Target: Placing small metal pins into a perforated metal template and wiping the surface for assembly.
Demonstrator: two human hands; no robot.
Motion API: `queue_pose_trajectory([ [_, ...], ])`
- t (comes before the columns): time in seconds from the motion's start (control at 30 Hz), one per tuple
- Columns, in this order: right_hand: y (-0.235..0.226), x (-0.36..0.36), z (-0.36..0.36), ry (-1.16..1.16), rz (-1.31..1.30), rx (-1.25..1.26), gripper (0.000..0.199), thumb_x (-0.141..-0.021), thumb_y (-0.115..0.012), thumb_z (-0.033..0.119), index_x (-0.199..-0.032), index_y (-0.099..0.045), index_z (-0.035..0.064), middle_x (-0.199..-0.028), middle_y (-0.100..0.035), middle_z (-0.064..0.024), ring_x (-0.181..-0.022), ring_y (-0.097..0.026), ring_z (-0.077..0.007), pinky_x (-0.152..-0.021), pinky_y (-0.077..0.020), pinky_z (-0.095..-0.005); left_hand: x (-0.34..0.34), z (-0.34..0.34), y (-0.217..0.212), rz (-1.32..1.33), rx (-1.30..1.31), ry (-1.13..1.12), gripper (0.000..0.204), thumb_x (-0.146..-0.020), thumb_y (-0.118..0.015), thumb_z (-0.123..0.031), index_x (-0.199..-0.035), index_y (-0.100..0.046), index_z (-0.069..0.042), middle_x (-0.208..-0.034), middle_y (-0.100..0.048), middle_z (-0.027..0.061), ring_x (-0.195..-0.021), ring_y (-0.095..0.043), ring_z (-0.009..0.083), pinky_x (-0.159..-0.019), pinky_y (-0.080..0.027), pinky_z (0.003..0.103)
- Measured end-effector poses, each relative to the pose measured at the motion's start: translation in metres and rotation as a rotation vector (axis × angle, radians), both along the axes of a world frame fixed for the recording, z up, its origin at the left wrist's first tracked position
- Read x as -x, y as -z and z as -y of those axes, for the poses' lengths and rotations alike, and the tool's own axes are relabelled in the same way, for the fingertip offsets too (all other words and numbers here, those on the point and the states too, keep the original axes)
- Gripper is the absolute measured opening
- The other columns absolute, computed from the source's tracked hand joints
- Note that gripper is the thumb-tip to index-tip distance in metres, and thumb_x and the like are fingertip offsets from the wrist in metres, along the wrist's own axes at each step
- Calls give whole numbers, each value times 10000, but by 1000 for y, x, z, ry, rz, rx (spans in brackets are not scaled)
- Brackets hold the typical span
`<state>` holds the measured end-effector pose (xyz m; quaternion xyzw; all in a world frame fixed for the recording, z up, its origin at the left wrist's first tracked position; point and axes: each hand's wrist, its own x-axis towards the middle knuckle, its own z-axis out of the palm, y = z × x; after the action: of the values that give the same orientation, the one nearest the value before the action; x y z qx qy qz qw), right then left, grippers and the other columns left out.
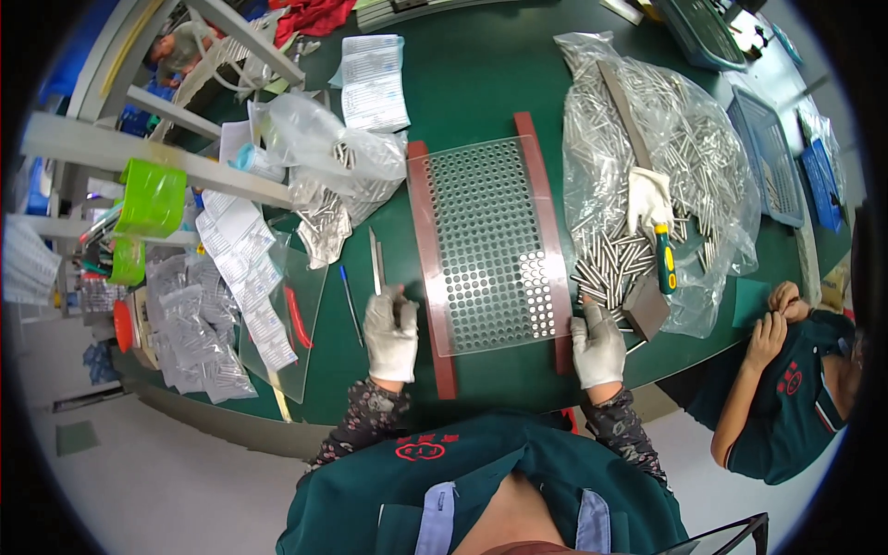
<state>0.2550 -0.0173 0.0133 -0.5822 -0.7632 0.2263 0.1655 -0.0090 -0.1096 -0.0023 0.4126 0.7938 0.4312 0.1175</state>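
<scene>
A clear plate with rows of round holes [481, 199] lies across two reddish-brown bars [545, 222] before me. Bright round ends fill a group of holes at its lower right. Left of the plate is my left hand [390, 340], in a white glove with bare fingertips. Its fingers are loosely bent and apart, next to a thin metal tool [376, 262]. My right hand [598, 350], gloved alike, is by the right bar. Its fingers are drawn together at the edge of a heap of metal pins [610, 266]; what lies between the fingertips is hidden.
A plastic bag of pins [684, 120] covers the right side, with a screwdriver [665, 259] and brown block [646, 307] nearby. At left are a blue pen [351, 303], red-handled tool [297, 317], papers [242, 264] and small bags [194, 324]. A co-worker's hands [775, 324] are at right.
</scene>
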Motion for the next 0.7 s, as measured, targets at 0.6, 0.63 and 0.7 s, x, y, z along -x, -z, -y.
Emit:
queue_pose_trajectory([
  [0.6, 23, 2, 14, 94, -243, 121, 135, -750, -601, 118, -875, -622, 73, -784, -619, -143, -736, -597, -305, -657, -471, -369, -41, 26, 49, -46, 31, -35, 452, -806, -540, -82, -1245, -499, -178, -935, -524, 105, -768, -556, 227, -674, -466, 322],
  [0.63, 23, 2, 15, 87, -225, 108, 122, -754, -598, 114, -866, -617, 71, -775, -615, -141, -729, -594, -305, -652, -470, -370, -43, 27, 50, -43, 31, -34, 452, -806, -540, -82, -1245, -499, -178, -935, -524, 105, -768, -556, 227, -674, -466, 322],
  [0.7, 19, 2, 15, 80, -206, 96, 109, -757, -594, 111, -856, -612, 68, -766, -611, -140, -722, -592, -305, -648, -469, -370, -46, 30, 54, -118, -28, -53, 459, -815, -531, -101, -1262, -481, -191, -945, -514, 109, -765, -553, 232, -670, -464, 332],
])
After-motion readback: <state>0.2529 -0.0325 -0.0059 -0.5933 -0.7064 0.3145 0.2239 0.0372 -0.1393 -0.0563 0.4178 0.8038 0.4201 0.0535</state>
